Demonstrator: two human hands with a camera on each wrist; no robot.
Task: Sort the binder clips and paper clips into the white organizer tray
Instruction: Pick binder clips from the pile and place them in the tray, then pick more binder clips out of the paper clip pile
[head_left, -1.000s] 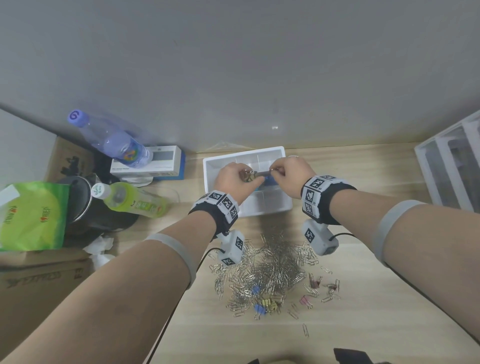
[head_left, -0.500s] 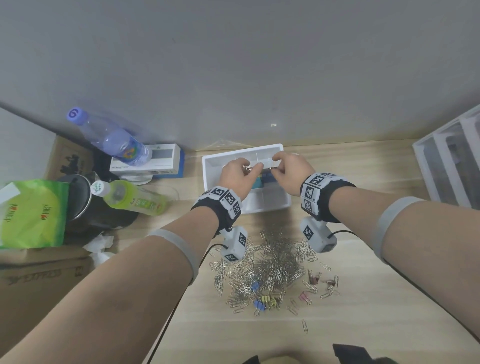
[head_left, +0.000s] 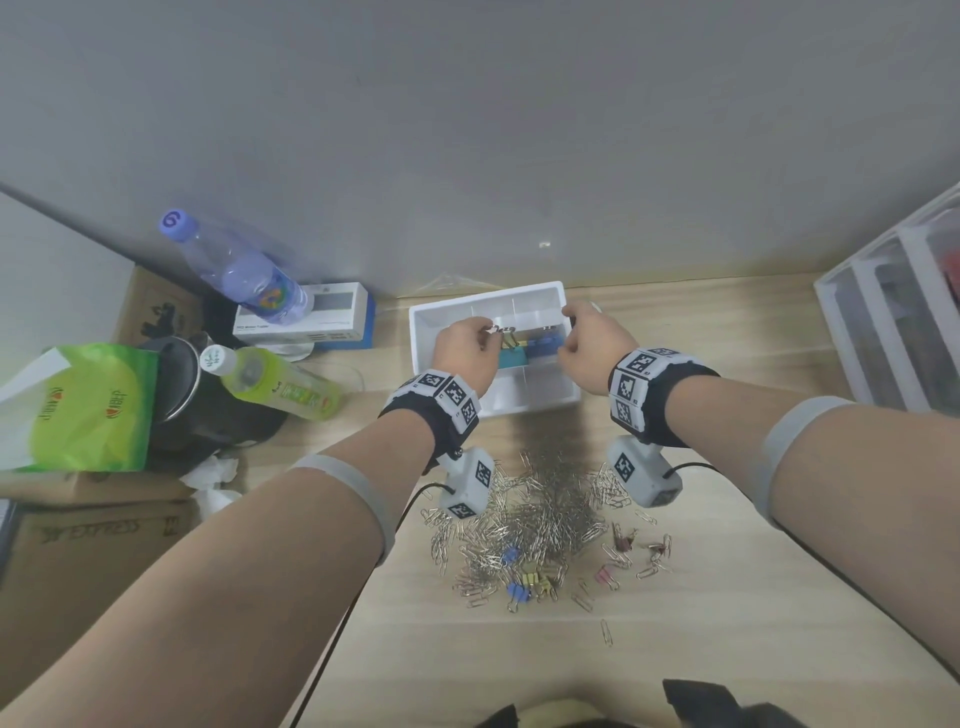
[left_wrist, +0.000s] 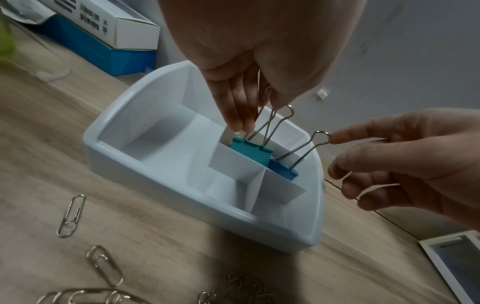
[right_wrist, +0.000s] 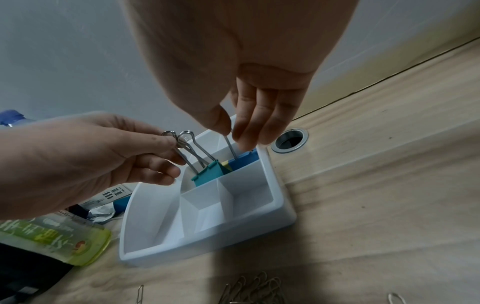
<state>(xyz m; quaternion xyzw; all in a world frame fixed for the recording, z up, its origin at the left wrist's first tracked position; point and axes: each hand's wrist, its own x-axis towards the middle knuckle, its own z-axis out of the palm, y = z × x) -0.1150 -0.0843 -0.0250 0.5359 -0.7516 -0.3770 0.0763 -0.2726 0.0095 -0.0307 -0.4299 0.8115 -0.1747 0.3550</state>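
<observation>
- Head view: both hands are over the white organizer tray (head_left: 422, 332) at the back of the wooden desk (head_left: 727, 597). The left hand (head_left: 465, 356) pinches the wire handles of a teal binder clip (head_left: 511, 357); the right hand (head_left: 595, 348) is at a blue binder clip (head_left: 545, 345) just beside it. Near the person lies a heap of paper clips (head_left: 545, 512) with small coloured binder clips (head_left: 530, 582) mixed in. Left of the tray stand a white-and-blue box (head_left: 311, 322), a purple-capped water bottle (head_left: 234, 265), a green drink bottle (head_left: 280, 387) and a green pouch (head_left: 83, 410). A clear drawer unit (head_left: 893, 322) is at the right edge.
- Left wrist view: the left hand (left_wrist: 254, 61) curls thumb and fingers round the teal clip's (left_wrist: 250, 151) handles, the clip upright in a back compartment. The right hand's (left_wrist: 405, 162) fingertip touches the blue clip's (left_wrist: 283, 169) raised handle loop, the other fingers loosely curled. Loose paper clips (left_wrist: 71, 216) lie on the desk in front.
- Right wrist view: the right hand (right_wrist: 249, 82) pinches one blue clip (right_wrist: 242, 161) handle between thumb and fingers. A yellow sliver shows between the two clips. A round metal cable hole (right_wrist: 289, 140) sits just behind the tray (right_wrist: 280, 205).
</observation>
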